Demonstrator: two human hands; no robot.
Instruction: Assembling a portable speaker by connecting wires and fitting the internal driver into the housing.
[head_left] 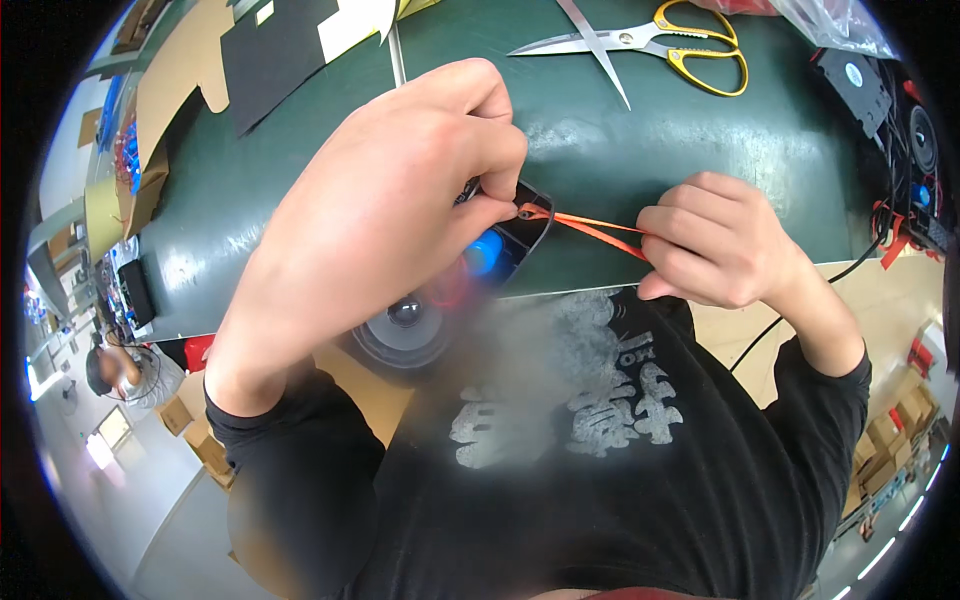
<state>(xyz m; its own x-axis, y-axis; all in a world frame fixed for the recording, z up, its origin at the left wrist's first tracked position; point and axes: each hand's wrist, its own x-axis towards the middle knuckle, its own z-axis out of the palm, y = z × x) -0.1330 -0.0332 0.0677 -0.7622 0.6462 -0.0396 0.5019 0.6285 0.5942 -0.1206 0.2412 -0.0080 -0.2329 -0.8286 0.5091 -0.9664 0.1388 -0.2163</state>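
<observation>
An orange strap [592,221] is stretched between my two hands in a narrow loop. My left hand [425,160] pinches its end at the corner of a black speaker housing [519,243], fingertips pressed together. On the right, my right hand [715,240] is closed around the strap's other end, clear of the housing. Part of the housing lies hidden under my left hand and wrist. A round speaker cone [405,335] and a blue round part [485,253] show below that wrist; this area is partly blurred.
Yellow-handled scissors [625,40] lie on the green table [800,150], with a thin metal blade [597,52] across them. Cardboard and black sheets [270,60] lie at the far left. Another speaker [922,138] with black cables is at the right edge. A person [125,375] is in the left background.
</observation>
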